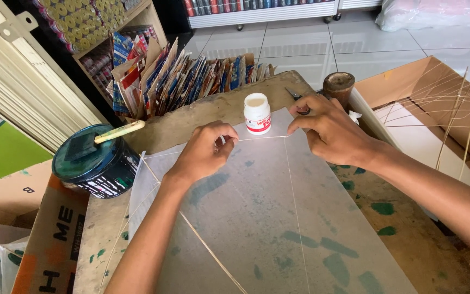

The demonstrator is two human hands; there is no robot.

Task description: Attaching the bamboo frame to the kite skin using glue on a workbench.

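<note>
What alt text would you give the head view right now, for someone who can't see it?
Two bare hands, left hand and right hand, pinch the top edge of a translucent paper sheet braced by thin sticks on a stained worktable. A small white bottle stands just beyond; a dark tin sits left.

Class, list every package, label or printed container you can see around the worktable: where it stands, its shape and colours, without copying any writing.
Glue bottle: table's far edge, small white cylinder, red label.
Paint tin: left, round, dark teal lid, printed side.
Sachet packs: behind table, flat, blue, red, white.
Cardboard box: lower left, brown, black and orange print.
</note>
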